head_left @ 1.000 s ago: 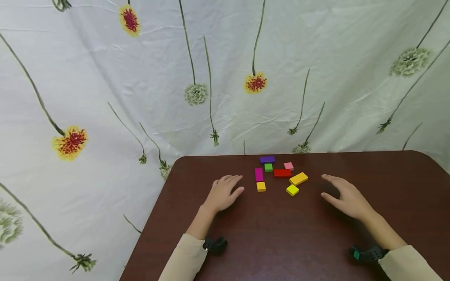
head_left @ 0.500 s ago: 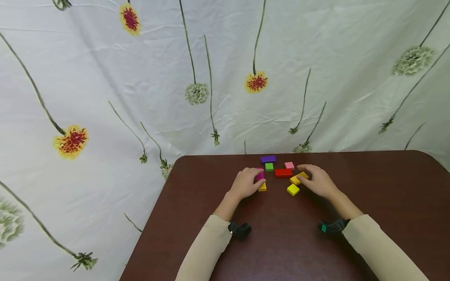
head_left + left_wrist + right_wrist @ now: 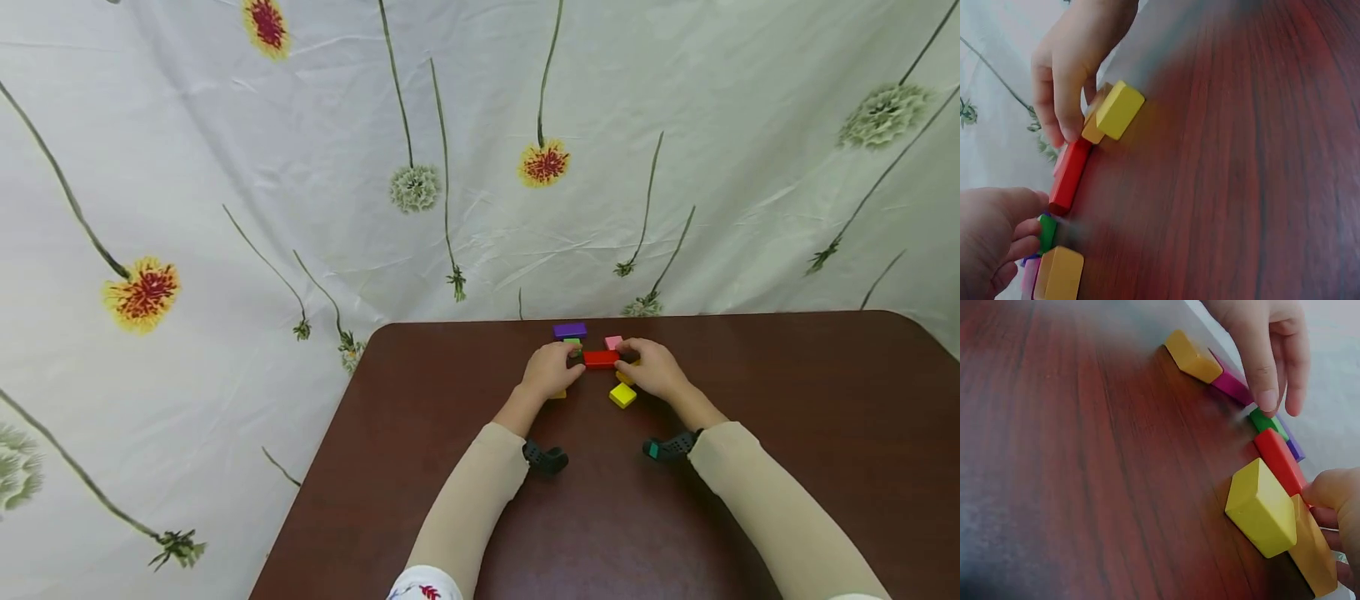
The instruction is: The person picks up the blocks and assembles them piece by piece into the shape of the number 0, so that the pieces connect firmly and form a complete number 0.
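Note:
A red block lies between the two hands. The left hand is at its left end, thumb tip over the green block in the right wrist view, a small gap from the red one. At the other end, the right hand has its thumb against or very near the red block, its fingers loosely bent over the long orange-yellow block. Neither hand visibly holds a block. The left hand hides the magenta block in the head view.
A yellow block lies in front of the red one. Purple and pink blocks are behind, near the brown table's far edge. A small orange block touches the magenta one. Flowered cloth hangs behind.
Both hands have moved inward over the blocks, the left to the right and the right to the left, up to the ends of the red block. The blocks show no clear shift.

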Demonstrator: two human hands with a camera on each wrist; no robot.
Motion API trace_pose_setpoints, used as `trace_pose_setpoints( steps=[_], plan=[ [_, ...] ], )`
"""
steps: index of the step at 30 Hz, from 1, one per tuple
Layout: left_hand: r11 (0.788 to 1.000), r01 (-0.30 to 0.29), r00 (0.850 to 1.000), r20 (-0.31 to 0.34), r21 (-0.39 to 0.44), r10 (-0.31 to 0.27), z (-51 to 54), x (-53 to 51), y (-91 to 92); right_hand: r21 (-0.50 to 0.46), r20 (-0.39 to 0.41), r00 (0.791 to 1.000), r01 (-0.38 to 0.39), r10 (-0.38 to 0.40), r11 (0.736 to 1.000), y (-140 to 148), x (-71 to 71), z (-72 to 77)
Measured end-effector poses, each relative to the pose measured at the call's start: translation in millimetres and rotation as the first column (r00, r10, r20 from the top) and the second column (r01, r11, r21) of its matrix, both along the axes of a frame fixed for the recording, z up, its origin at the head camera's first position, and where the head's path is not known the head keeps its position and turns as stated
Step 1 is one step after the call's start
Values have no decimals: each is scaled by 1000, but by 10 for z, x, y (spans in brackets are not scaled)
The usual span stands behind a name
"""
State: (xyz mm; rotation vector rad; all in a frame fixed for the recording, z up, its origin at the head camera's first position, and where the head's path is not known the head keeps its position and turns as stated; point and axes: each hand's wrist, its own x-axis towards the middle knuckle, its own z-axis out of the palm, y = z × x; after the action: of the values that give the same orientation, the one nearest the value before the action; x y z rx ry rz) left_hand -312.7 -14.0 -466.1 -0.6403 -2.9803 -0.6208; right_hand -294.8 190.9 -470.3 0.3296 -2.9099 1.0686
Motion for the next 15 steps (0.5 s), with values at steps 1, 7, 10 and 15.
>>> trace_pose_setpoints(
  steps=[1,7,10,15],
  plan=[
    [1000,-6,1000,11,9,6,2,-8,24,-1,8,1000,3,-3,1000,3,-13,-3],
    [999,-39,998,53,-17,40,5,-60,113,-2,52,998,18,-18,1000,19,-75,-11],
    [998,-47,997,61,-35,49,0,-88,132,-10,65,998,14,-13,1000,20,-93,-9],
    [998,-43,997,67,-47,46,-12,-116,151,-6,66,998,1,-1,1000,7,-112,-15]
  ],
)
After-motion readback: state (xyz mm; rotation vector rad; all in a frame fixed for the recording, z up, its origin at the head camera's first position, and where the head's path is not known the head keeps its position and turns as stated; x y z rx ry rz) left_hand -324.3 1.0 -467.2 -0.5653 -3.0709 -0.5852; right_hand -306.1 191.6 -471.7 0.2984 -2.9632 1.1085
